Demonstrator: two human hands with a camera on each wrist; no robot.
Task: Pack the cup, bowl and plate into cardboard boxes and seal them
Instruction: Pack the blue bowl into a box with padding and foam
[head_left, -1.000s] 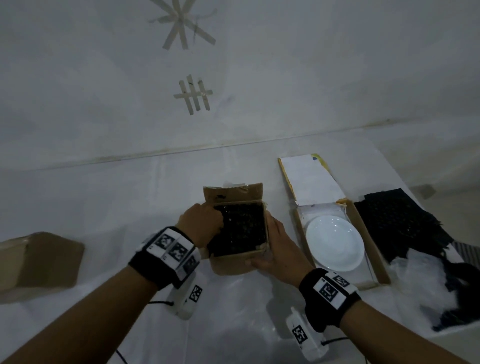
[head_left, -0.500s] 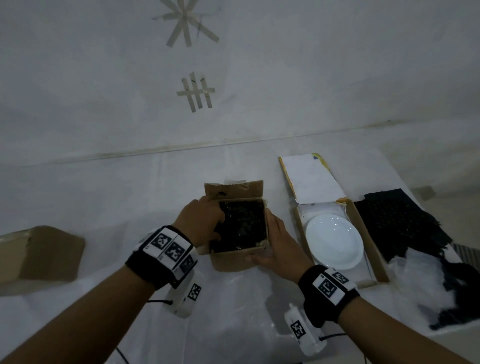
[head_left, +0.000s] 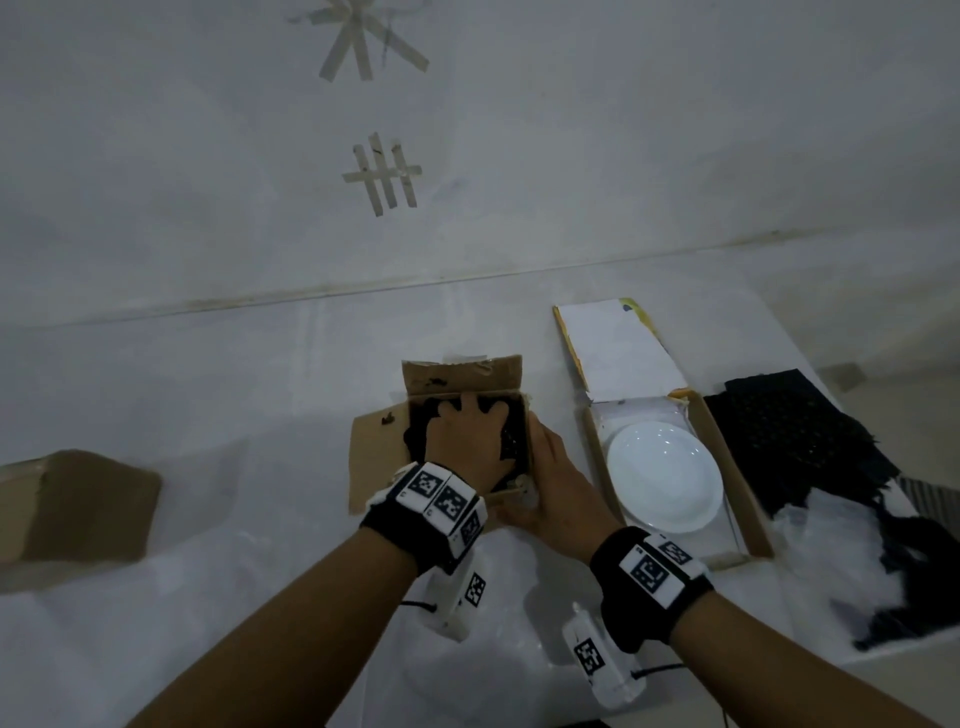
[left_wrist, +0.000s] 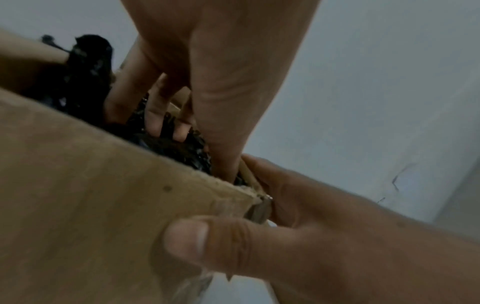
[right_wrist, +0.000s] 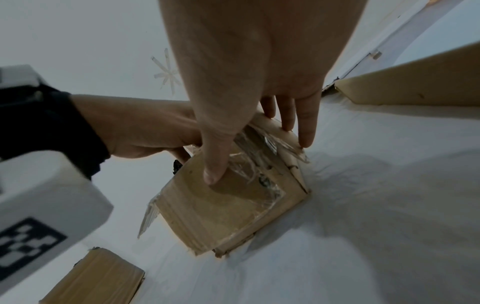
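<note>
Plate (head_left: 665, 477) in right box (head_left: 748, 499) — small box (head_left: 374, 457) just left.

Tape marks, a star (head_left: 366, 36) above a hash (head_left: 384, 174), at twelve o'clock; black mesh (head_left: 789, 436) on the white-covered surface (head_left: 218, 374) at three o'clock.

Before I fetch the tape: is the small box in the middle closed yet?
Open. The small box's flaps stand out, and the left hand presses black padding inside.

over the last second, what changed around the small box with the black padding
The left hand moved from the small box's left edge into its opening and now presses the black padding down with spread fingers. The left flap has dropped open. The right hand still grips the box's right near corner; the plate in its box is unmoved.
</note>
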